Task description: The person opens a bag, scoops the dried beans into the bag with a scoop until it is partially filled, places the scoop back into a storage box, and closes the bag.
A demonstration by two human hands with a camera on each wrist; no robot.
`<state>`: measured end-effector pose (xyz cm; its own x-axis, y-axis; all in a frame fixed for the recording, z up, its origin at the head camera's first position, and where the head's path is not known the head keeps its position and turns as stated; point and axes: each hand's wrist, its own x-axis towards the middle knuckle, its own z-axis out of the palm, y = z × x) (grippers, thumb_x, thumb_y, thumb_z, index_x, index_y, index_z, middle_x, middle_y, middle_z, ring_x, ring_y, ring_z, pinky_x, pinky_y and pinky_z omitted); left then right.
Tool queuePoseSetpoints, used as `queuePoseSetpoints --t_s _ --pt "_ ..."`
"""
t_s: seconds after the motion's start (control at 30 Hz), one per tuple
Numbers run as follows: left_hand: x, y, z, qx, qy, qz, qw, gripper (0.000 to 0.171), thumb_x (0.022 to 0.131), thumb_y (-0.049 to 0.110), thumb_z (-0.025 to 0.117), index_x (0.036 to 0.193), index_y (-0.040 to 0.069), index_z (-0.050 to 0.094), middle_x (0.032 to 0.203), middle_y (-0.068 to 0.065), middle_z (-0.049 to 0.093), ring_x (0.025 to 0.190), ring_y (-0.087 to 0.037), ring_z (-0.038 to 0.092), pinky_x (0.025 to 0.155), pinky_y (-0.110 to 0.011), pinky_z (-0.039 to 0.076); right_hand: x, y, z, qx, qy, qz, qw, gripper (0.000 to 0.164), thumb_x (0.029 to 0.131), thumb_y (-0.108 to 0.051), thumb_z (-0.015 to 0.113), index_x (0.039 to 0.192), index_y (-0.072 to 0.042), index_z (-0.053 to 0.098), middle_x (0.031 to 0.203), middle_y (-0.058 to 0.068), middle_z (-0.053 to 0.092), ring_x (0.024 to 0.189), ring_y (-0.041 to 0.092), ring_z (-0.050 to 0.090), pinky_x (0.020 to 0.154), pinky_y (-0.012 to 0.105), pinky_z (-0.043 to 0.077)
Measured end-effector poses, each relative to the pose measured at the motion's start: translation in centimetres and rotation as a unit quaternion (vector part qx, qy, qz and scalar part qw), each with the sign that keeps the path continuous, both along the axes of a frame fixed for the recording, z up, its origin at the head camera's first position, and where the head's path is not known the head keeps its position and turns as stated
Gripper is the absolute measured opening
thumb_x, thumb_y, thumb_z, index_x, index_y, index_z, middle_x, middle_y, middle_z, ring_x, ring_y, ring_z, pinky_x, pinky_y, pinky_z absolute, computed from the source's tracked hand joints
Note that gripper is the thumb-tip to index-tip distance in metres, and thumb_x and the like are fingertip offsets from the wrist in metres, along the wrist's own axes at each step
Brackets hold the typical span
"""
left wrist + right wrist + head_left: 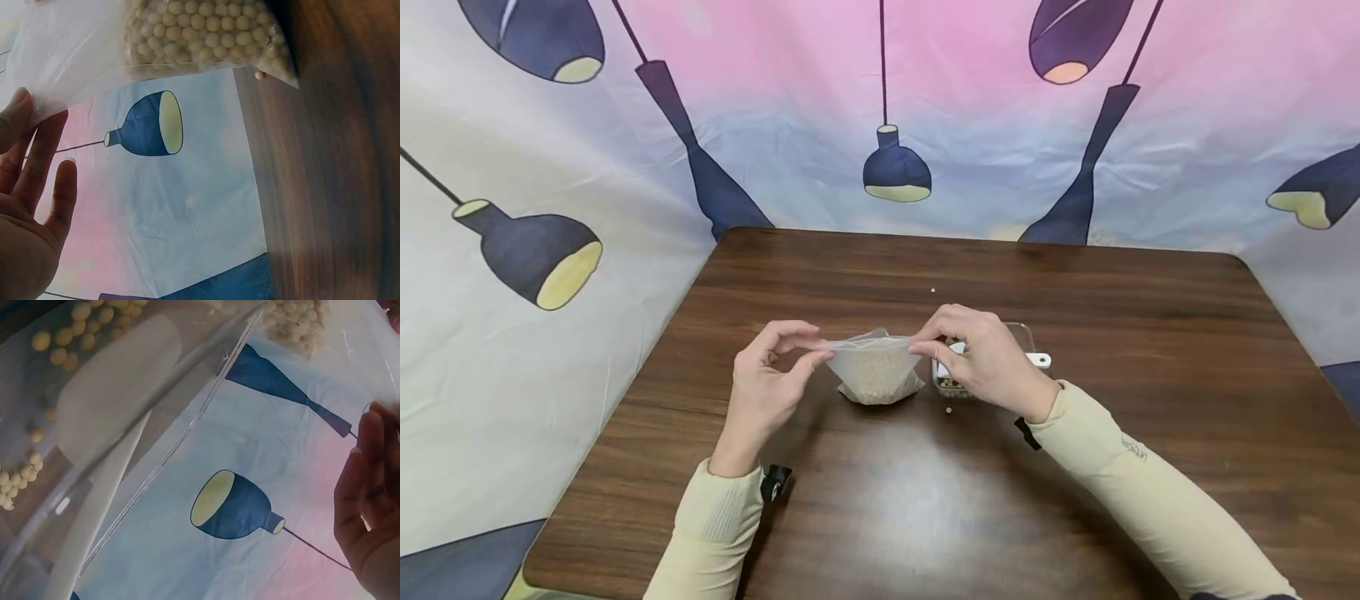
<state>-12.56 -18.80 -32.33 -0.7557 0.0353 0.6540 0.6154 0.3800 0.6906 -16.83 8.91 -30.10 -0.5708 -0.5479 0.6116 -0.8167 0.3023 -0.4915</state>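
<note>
A clear plastic bag (878,375) of round, pale soybeans (206,28) stands on the table between the two hands, its top edge stretched sideways. My left hand (767,375) pinches the left corner of that edge between thumb and fingers. At the opposite corner, my right hand (981,354) pinches the bag the same way. Just beyond the right hand sits a clear container (1018,335), partly covered by it. Inside lie some soybeans (75,334) and a white scoop or spoon (125,375), whose handle (1040,360) sticks out on the right.
All this rests on a brown wood-grain table (880,508). One loose bean (948,410) lies in front of the container and another (933,290) farther back. Behind the table hangs a cloth (820,108) printed with lamps.
</note>
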Motion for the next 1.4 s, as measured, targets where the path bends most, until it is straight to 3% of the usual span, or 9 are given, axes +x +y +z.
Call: queuePoseSetpoints --t_s 0.3,0.6,0.73,0.83,0.93,1.03,1.1,1.27,1.4 --pt "-2.0 0.3 0.7 -0.02 -0.02 -0.02 0.9994 0.033 0.077 -0.002 0.079 0.105 0.006 0.064 0.081 -0.003 0.073 0.087 -0.013 0.066 0.062 -0.021 0.047 -0.3 0.3 0.0 0.042 0.047 -0.08 0.995 0.005 0.091 -0.02 0.069 0.088 -0.016 0.068 0.082 -0.01 0.06 0.066 0.011 0.049 0.06 0.026 0.04" --pt "-2.9 0.7 1.0 -0.024 -0.021 -0.069 0.9971 0.04 0.078 -0.009 0.075 0.114 0.003 0.063 0.077 -0.007 0.071 0.079 -0.017 0.065 0.067 -0.022 0.048 -0.7 -0.1 -0.2 0.016 0.05 -0.089 0.995 0.015 0.091 -0.004 0.066 0.078 -0.01 0.062 0.077 -0.006 0.055 0.07 0.008 0.046 0.059 0.023 0.041" --pt "-2.5 1.4 1.8 -0.003 -0.051 -0.089 0.9947 0.041 0.078 -0.013 0.073 0.117 -0.005 0.061 0.082 -0.017 0.067 0.078 -0.021 0.063 0.075 -0.023 0.049 -0.8 0.2 0.1 0.024 -0.015 -0.077 0.997 0.005 0.091 -0.012 0.069 0.088 -0.01 0.066 0.082 -0.004 0.056 0.074 0.011 0.049 0.064 0.028 0.045" --pt "-2.4 1.9 2.2 0.026 -0.105 -0.111 0.9878 0.04 0.08 -0.014 0.071 0.117 -0.009 0.059 0.093 -0.021 0.064 0.082 -0.019 0.061 0.077 -0.025 0.051 -1.3 0.1 0.2 0.03 -0.096 -0.064 0.993 0.025 0.088 -0.026 0.074 0.107 -0.012 0.067 0.095 -0.005 0.06 0.081 0.013 0.053 0.072 0.031 0.047" --pt "-2.6 2.3 2.0 0.051 -0.148 -0.135 0.9783 0.031 0.081 -0.011 0.071 0.111 -0.01 0.063 0.1 -0.019 0.063 0.088 -0.017 0.06 0.075 -0.025 0.052 -2.0 -0.4 0.0 0.016 -0.185 -0.051 0.981 0.042 0.084 -0.035 0.076 0.119 -0.015 0.065 0.104 -0.006 0.064 0.083 0.013 0.059 0.073 0.03 0.049" --pt "-3.0 2.7 1.6 0.063 -0.154 -0.16 0.973 0.018 0.083 -0.01 0.07 0.1 -0.011 0.066 0.096 -0.016 0.064 0.088 -0.016 0.061 0.073 -0.026 0.052 -2.4 -1.2 -0.2 -0.016 -0.256 -0.03 0.966 0.037 0.084 -0.034 0.077 0.116 -0.017 0.068 0.105 -0.006 0.068 0.084 0.01 0.065 0.072 0.03 0.053" --pt "-3.1 2.9 1.4 0.068 -0.141 -0.172 0.9727 0.013 0.083 -0.011 0.07 0.095 -0.011 0.068 0.092 -0.015 0.064 0.088 -0.016 0.062 0.074 -0.026 0.051 -2.5 -1.7 -0.2 -0.027 -0.272 -0.013 0.962 0.028 0.084 -0.029 0.077 0.11 -0.019 0.071 0.099 -0.005 0.069 0.086 0.01 0.067 0.072 0.031 0.054" --pt "-3.1 3.4 1.1 0.082 -0.085 -0.174 0.9776 0.007 0.08 -0.015 0.07 0.087 -0.011 0.07 0.084 -0.018 0.064 0.086 -0.02 0.061 0.076 -0.027 0.051 -2.3 -2.4 -0.1 -0.034 -0.206 0.01 0.978 0.013 0.085 -0.024 0.077 0.096 -0.018 0.076 0.087 -0.003 0.063 0.082 0.013 0.058 0.071 0.03 0.047" --pt "-2.9 3.7 1.3 0.082 -0.051 -0.159 0.9825 0.004 0.081 -0.007 0.074 0.083 -0.009 0.071 0.082 -0.021 0.064 0.086 -0.023 0.059 0.076 -0.028 0.05 -2.1 -2.5 -0.2 -0.05 -0.161 0.007 0.986 0.007 0.085 -0.024 0.076 0.09 -0.02 0.078 0.082 -0.006 0.062 0.08 0.012 0.053 0.068 0.03 0.043"
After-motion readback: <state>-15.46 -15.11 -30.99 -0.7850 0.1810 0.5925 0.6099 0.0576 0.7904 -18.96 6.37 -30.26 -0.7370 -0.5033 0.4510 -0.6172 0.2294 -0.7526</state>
